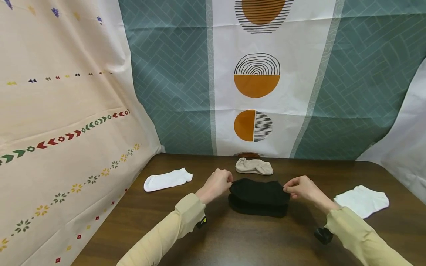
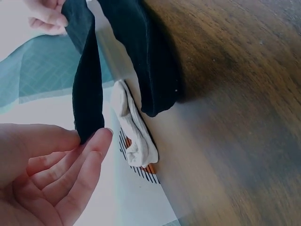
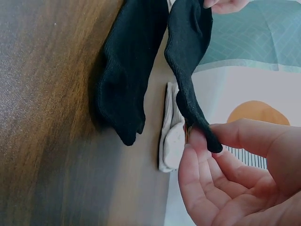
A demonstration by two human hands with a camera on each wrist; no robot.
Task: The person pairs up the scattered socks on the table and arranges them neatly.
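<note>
To do this well, I judge that the upper black sock (image 1: 259, 190) wants to stay stretched level between my two hands, pulled just enough to take out the sag without straining the knit. The lower black sock (image 1: 257, 211) lies beneath it on the brown table (image 1: 233, 245), and the wrist views show a gap between the two. Both run the same way, so I would match toe and cuff by eye and keep my two ends at one height, since a dipped end could skew the edges.

My left hand (image 1: 217, 184) pinches the left end of the upper sock at its tip, the fingertips pressed together on the fabric. My right hand (image 1: 302, 187) pinches the opposite end the same way, with its other fingers loosely bent below. Neither hand touches the lower sock. Beyond the black pair sit the beige socks (image 1: 254, 167), near the back edge of the table.
</note>
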